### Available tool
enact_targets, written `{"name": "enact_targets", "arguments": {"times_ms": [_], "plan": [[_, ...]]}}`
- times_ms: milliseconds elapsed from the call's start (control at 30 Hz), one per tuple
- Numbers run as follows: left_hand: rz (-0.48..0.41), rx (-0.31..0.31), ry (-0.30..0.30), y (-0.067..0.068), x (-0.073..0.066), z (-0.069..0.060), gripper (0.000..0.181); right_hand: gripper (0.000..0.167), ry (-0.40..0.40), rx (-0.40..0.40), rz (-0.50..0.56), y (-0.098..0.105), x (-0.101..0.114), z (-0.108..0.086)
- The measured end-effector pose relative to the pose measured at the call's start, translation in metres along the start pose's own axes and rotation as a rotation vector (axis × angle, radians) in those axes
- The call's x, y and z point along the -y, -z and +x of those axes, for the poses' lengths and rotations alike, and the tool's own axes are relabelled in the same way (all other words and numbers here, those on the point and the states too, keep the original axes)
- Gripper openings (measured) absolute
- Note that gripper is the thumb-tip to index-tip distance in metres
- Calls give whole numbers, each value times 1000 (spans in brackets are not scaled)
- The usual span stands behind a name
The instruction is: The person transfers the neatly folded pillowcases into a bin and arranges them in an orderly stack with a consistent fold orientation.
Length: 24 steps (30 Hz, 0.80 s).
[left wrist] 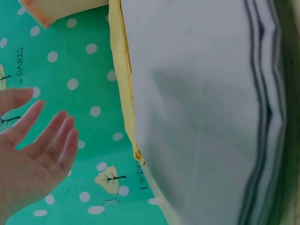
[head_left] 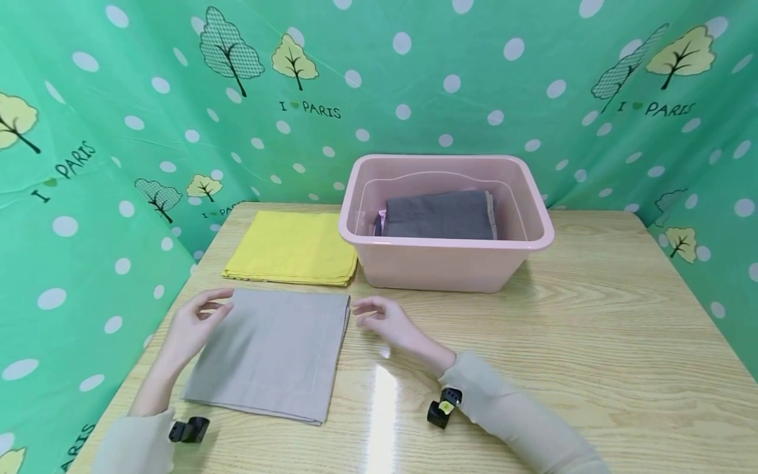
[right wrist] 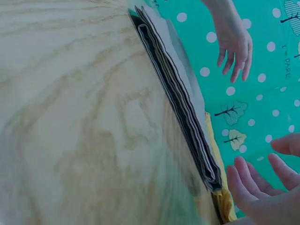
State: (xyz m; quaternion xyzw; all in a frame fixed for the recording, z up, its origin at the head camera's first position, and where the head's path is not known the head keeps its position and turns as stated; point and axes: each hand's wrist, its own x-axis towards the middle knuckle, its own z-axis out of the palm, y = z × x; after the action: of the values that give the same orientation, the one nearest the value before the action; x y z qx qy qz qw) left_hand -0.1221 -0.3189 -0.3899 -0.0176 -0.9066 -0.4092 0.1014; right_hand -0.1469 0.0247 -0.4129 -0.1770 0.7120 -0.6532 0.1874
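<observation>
A folded grey cloth [head_left: 275, 355] lies flat on the table, its stacked layers showing along the edge in the right wrist view. My left hand [head_left: 198, 322] hovers by its far left corner, fingers loosely bent and holding nothing. Across from it, my right hand [head_left: 385, 320] is beside the far right corner, fingers relaxed, with nothing in them. Just behind the grey cloth sits a folded yellow cloth [head_left: 293, 247]. In the left wrist view the left hand [left wrist: 37, 150] appears apart from the grey cloth [left wrist: 197, 103].
A pink plastic bin [head_left: 438, 266] stands at the back of the table [head_left: 598, 342]. Inside it lies a folded dark grey cloth [head_left: 438, 216], with a small, partly hidden item to its left. A green dotted curtain [head_left: 403, 85] surrounds the table at the back and sides.
</observation>
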Motion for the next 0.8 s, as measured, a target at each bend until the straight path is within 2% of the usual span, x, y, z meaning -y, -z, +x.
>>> {"name": "enact_targets", "arguments": {"times_ms": [33, 67, 167, 233, 433, 500, 600, 667, 800], "plan": [[-3, -1, 2, -1, 11, 1, 35, 37, -14, -6, -2, -2, -1, 0], [31, 8, -1, -1, 22, 3, 36, 37, -25, -13, 2, -4, -1, -1], [63, -12, -2, -4, 59, 7, 34, 37, -58, -36, 6, -10, 5, -4], [61, -10, 5, -4, 73, 9, 33, 38, -69, -50, 18, -13, 11, -7], [19, 19, 35, 0, 63, 4, 37, 37, -75, -92, -12, -21, 24, -14], [72, -6, 46, -2, 70, 3, 37, 37, -81, -102, -3, -23, 25, -14], [107, -9, 61, -4, 81, 2, 38, 38, -87, -110, 15, -25, 25, -13], [91, 17, 55, -3, 88, 2, 39, 38, -91, -114, 19, -27, 25, -13], [116, 4, 67, -5, 99, 3, 39, 40, -93, -115, 36, -29, 22, -11]]}}
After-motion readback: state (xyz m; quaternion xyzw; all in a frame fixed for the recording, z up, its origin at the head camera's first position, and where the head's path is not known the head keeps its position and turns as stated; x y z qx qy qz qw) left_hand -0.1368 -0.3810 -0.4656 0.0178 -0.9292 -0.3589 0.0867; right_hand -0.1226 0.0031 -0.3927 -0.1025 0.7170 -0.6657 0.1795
